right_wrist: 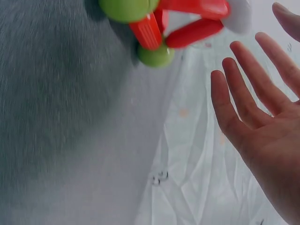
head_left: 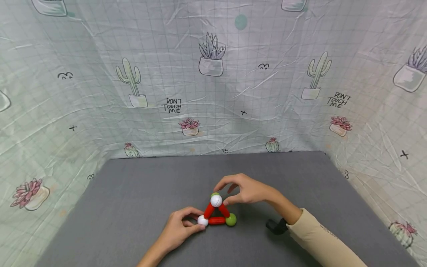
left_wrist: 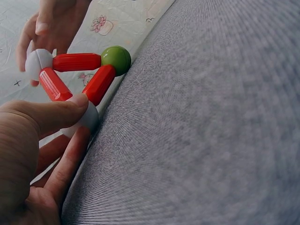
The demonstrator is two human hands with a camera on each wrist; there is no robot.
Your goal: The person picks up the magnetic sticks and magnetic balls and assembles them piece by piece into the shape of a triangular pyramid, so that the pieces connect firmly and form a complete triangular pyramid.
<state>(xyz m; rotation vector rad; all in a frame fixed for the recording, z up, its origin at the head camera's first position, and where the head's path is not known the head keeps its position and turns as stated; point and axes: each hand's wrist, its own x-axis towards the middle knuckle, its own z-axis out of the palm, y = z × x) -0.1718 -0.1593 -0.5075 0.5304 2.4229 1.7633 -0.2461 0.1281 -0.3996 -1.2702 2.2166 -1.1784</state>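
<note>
A toy frame of red rods (head_left: 217, 220) and balls stands on the grey surface in a pyramid-like shape. My left hand (head_left: 178, 227) pinches the white ball (head_left: 202, 221) at its lower left corner between thumb and fingers. At the top sits another white ball (head_left: 216, 200); a green ball (head_left: 231, 219) forms the lower right corner. A further green ball (right_wrist: 156, 55) is at the back, mostly hidden in the head view. My right hand (head_left: 247, 190) hovers beside the top ball, holding nothing. In the right wrist view its fingers (right_wrist: 243, 98) are spread and apart from the frame.
The grey tabletop (head_left: 150, 185) extends around the toy. A cloth backdrop (head_left: 160, 74) printed with cacti stands behind and at both sides. Near my right forearm, a black strap-like thing (head_left: 277, 226) shows below the beige sleeve (head_left: 321, 237).
</note>
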